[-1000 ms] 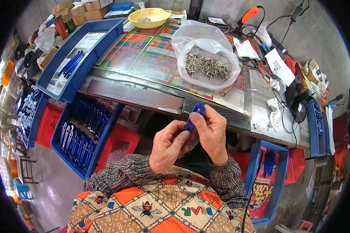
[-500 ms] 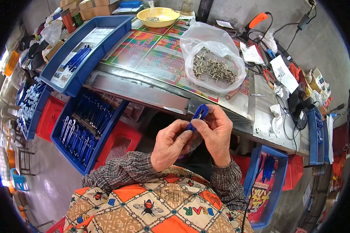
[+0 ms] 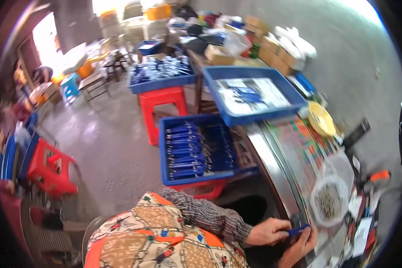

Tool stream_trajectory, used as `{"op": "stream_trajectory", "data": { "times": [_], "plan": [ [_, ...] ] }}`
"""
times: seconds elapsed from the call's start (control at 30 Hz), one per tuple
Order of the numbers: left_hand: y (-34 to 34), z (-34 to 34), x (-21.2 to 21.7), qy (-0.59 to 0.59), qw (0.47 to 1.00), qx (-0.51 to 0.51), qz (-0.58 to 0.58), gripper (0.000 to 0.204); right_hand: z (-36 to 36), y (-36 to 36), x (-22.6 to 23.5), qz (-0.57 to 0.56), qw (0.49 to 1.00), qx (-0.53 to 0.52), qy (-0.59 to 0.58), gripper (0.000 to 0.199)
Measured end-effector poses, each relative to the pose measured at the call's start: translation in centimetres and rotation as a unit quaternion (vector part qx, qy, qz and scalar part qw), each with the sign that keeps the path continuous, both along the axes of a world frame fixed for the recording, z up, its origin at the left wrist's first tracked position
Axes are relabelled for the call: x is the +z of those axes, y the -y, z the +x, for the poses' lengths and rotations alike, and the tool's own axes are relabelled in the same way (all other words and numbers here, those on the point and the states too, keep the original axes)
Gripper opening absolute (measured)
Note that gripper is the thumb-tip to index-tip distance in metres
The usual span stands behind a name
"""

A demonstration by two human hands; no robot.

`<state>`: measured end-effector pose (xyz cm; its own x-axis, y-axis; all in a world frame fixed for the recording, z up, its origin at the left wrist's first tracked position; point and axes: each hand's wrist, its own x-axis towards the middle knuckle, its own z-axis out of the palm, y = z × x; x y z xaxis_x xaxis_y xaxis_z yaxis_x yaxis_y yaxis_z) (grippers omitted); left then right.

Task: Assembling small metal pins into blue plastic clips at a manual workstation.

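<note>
At the lower right, close to the table edge, both hands meet on a small blue strap [image 3: 298, 230]. My left hand [image 3: 267, 231] pinches its near end between thumb and fingers. Closed around the other end is my right hand [image 3: 304, 244], its lower part cut by the picture's bottom. Motion blur hides the strap's fine detail. Past the hands, a clear plastic bag [image 3: 338, 166] on the table holds many small metal pieces [image 3: 327, 200]. To the left of the table, a blue tray [image 3: 198, 178] carries rows of blue straps with metal ends [image 3: 183, 149].
Another blue tray [image 3: 265, 115] with paper and blue pieces sits at the table's far end, near a yellow bowl [image 3: 320, 119]. Beyond it, a tray of blue and whitish pieces [image 3: 163, 85] rests on a red stool [image 3: 164, 103]. Another red stool [image 3: 51, 167] stands left.
My view has swung to the left, so the table and hands now lie at the lower right and more of the floor shows. Both hands still hold the blue strap.
</note>
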<state>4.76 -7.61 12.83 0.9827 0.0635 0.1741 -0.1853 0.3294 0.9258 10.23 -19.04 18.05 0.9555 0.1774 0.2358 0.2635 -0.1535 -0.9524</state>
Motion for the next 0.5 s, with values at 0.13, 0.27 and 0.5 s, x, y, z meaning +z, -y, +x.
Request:
{"op": "stream_trajectory", "data": {
  "times": [0.13, 0.27, 0.5],
  "plan": [
    [-0.8, 0.1, -1.1, 0.033, 0.999, 0.004, -0.011, 0.012, -1.7, -1.5, 3.4, -0.088, 0.996, 0.030, 0.012, 0.036],
    [-1.9, -0.7, 0.0, 0.029, 0.999, 0.024, 0.007, 0.013, -1.2, -1.7, 2.7, -0.084, 0.994, 0.062, -0.004, 0.034],
    [-2.9, -0.9, 0.1, 0.072, 0.987, 0.103, 0.097, 0.019, -1.0, -3.1, 2.4, -0.063, 0.994, 0.082, 0.021, 0.032]
  ]
}}
